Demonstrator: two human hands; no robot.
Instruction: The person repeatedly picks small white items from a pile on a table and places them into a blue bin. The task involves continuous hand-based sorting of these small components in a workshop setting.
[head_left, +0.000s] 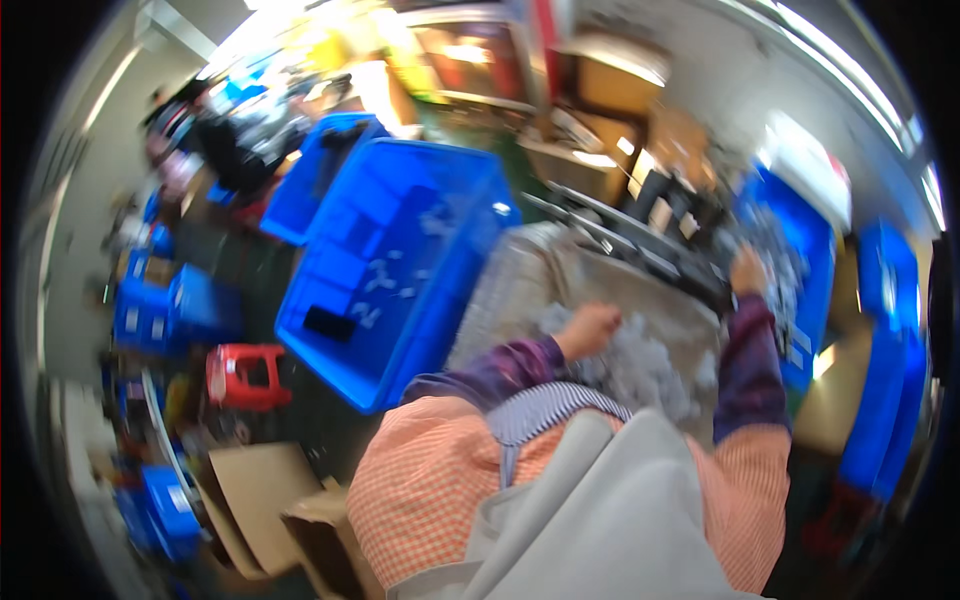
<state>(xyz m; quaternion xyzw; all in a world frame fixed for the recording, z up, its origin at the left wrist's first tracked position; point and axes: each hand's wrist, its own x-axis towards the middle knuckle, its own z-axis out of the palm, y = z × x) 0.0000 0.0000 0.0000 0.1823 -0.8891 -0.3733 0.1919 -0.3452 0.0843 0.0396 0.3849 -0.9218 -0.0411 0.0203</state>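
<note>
My left hand (592, 332), its fingers curled closed, is over a grey-brown work surface (610, 275). Beneath and beside it lies a loose heap of small translucent whitish pieces (650, 375); whatever the fingers hold is too blurred to make out. Farther right, my right hand (748, 272) reaches to the near side of a blue bin (818, 250). More translucent greyish pieces (782, 265) fill that bin, right against the hand. Motion smears the right fingers, so their grip does not show.
At left, a large blue bin (375, 220) holds a few scattered whitish pieces. A metal bar assembly (635, 240) runs along the surface's far edge, with cardboard boxes (570, 165) behind. Left stand a red stool (245, 376) and open cartons (265, 490). Another person (225, 145) is far left.
</note>
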